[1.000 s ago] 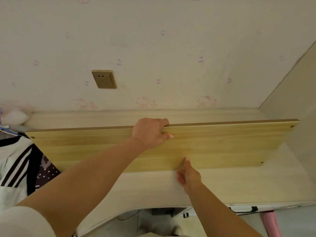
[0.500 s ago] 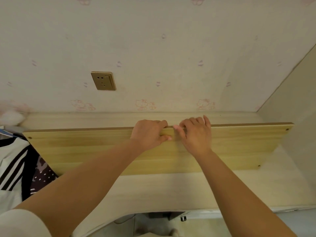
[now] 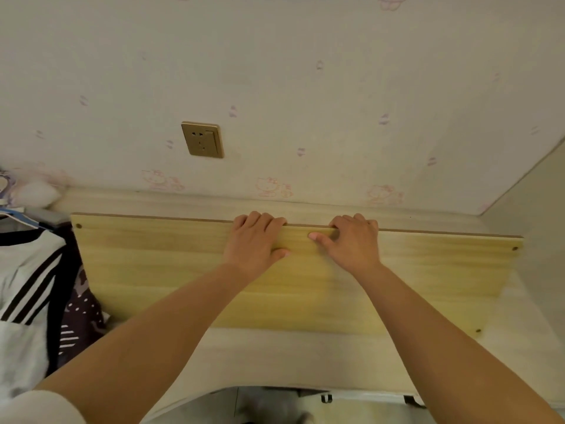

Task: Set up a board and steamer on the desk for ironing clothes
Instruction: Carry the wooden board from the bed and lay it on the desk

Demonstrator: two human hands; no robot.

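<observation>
Board lies flat on the bench, long side running left-right, far edge near the wall but w/ a strip of bench showing between. Pale yellow wood grain, small round holes at the corners. Left hand and right hand both on the far edge, approx mid-board, just beside each other, not touching. Fingers of each hand curl over the far edge, thumbs lie on the top face pointing at each other, so both are gripping the board edge. Forearms reach in from the near side over the bench and board. Board's right end sits near the side panel, left end next to a pile of clothes: white fabric w/ black stripes, dark dotted piece beside it. Can't tell if the board touches the pile. Blue hanger visible at far left above the clothes, white plush thing behind it, blurred. Gold wall socket on the wall, left of centre, above the board. Steamer not seen in this view.
</observation>
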